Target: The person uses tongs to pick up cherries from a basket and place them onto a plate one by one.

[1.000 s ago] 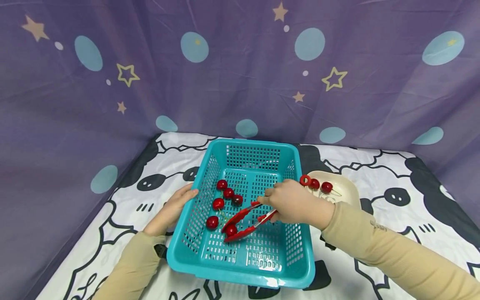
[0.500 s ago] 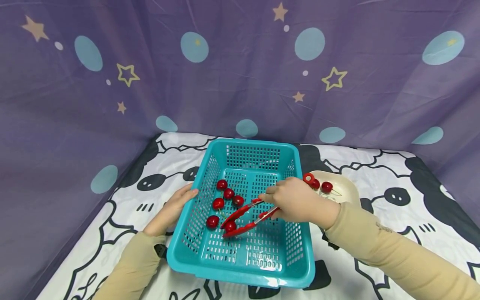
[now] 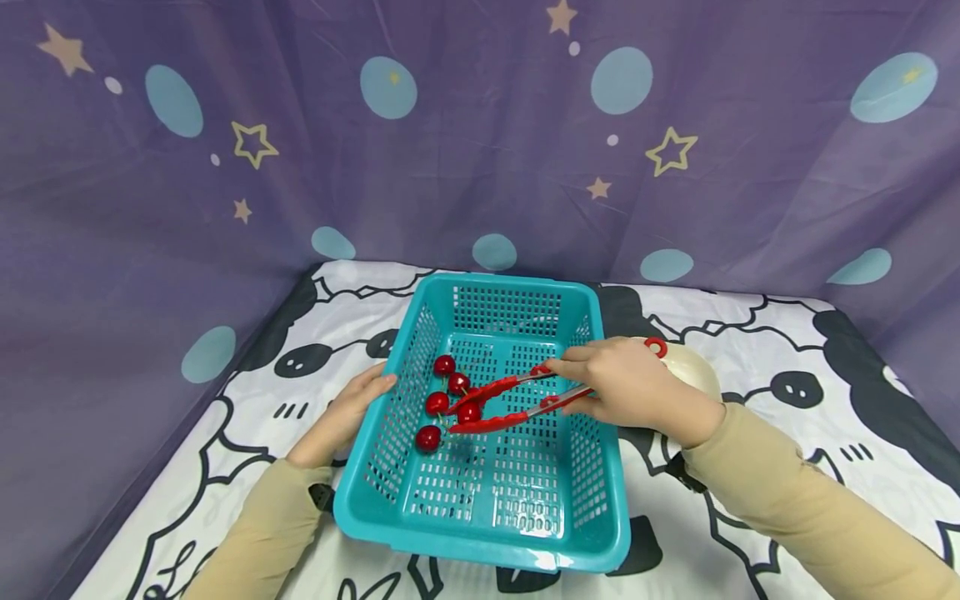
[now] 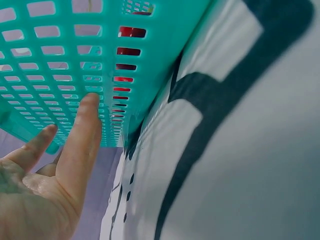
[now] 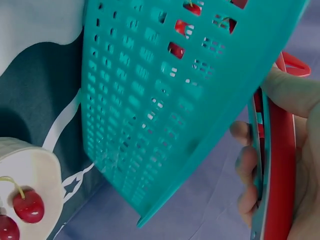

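Note:
My right hand (image 3: 630,379) holds red-tipped metal tongs (image 3: 517,400) over the blue-green basket (image 3: 480,562). Between the tong tips sits a red cherry (image 3: 468,413), partly covered by the upper arm of the tongs. Several more cherries (image 3: 428,438) lie in the left part of the basket. In the right wrist view, the fingers wrap the red tong handle (image 5: 280,165) beside the basket's rim. My left hand (image 3: 347,414) touches the basket's left side, its fingers (image 4: 82,135) extended along the slotted outer wall in the left wrist view.
Right of the basket, partly behind my right hand, is a cream dish (image 3: 701,375). Cherries (image 5: 29,206) with a stem show in it in the right wrist view. A black-and-white patterned cloth (image 3: 757,367) covers the table; a purple curtain (image 3: 480,167) hangs behind.
My right hand and the tongs have moved right and away from me, bringing the cherry between the tips up toward the others. The left hand and basket have stayed in place.

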